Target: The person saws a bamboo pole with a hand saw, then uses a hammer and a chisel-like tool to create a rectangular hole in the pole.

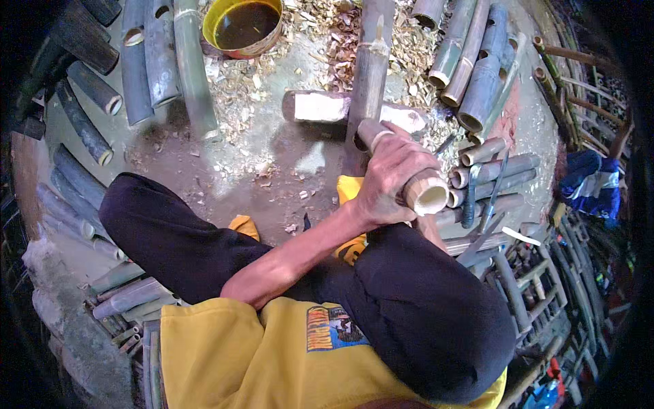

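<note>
A short bamboo tube (426, 194) slants across the front of me, its pale, hollow cut end facing me. My left hand (395, 167) is wrapped round its middle. My right hand (426, 228) comes up beneath the tube from the right; only its wrist part shows, and its fingers are hidden. The tube's far end meets a dark opening near the close end of a long bamboo pole (371, 75); how deep it sits I cannot tell. That pole lies across a short log (320, 107) with a pale, cut face.
A yellow bowl of dark liquid (243, 27) stands far left of the pole. Wood shavings (306, 54) cover the ground. Bamboo pieces with cut holes (160, 54) lie left, others (484, 88) right. Shorter tubes (504, 170) and a long blade (494, 191) lie by my right knee.
</note>
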A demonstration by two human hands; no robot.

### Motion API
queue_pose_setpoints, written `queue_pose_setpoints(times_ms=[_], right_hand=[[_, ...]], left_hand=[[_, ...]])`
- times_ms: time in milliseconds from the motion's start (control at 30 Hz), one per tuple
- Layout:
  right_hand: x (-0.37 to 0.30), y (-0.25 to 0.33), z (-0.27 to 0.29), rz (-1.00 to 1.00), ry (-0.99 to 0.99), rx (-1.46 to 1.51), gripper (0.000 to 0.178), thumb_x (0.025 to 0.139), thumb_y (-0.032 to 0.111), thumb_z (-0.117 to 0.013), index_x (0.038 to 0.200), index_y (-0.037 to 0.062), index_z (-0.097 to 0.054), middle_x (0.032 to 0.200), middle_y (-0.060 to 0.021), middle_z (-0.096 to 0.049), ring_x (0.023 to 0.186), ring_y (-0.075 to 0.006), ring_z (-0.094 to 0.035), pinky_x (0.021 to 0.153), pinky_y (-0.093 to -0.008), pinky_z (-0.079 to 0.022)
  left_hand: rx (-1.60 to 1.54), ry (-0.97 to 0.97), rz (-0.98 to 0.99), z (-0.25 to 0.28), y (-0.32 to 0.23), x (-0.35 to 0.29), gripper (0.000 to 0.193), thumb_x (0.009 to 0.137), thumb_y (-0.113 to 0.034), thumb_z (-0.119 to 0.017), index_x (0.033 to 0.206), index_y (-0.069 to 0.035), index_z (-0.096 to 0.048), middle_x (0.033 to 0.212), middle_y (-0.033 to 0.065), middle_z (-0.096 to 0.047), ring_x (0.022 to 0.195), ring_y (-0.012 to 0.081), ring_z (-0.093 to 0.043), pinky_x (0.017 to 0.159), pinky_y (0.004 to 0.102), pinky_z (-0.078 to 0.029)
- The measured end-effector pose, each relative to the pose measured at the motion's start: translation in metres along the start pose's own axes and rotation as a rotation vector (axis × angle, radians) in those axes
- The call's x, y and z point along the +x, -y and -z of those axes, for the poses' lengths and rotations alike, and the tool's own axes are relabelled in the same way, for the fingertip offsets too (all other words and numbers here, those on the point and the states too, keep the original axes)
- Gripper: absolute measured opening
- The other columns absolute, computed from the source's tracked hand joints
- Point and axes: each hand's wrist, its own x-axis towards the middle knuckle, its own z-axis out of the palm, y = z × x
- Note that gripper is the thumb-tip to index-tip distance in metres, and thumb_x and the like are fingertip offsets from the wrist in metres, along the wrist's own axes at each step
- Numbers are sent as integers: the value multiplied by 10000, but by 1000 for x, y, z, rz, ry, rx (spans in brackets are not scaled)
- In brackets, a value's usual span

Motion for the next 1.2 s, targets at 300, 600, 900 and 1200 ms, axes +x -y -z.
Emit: queue_pose_setpoints(times_ms=[300,600,900,1200], right_hand=[[-10,-2,1,-1,15,-54,446,752,103,-660,1167,19,-520,1074,-131,-586,1009,-221,-564,902,-318,-424],[-12,86,94,54,-220,-218,353,805,112,-602,1138,5,-555,1073,-110,-618,952,-184,-597,874,-301,-447],[-14,119,65,268,-340,-206,353,878,210,-467,1097,-55,-547,1080,-189,-589,950,-227,-581,878,-324,-434],[-79,21,72,-77,-904,281,425,900,272,-448,1161,-63,-466,997,-145,-579,829,-203,-543,772,-279,-424]], left_hand=[[33,33,32,-4,-5,-22,412,513,-188,-762,867,-62,-592,871,72,-581,857,271,-555,819,401,-393],[-20,20,183,2,10,-9,423,486,-137,-765,860,-97,-573,831,61,-579,814,269,-556,732,373,-386],[-193,-80,136,-12,4,0,354,524,-129,-733,828,-67,-563,775,107,-566,749,314,-558,669,391,-412],[239,257,106,-51,11,5,501,540,-138,-750,986,-62,-535,924,130,-580,917,319,-558,785,429,-416]])
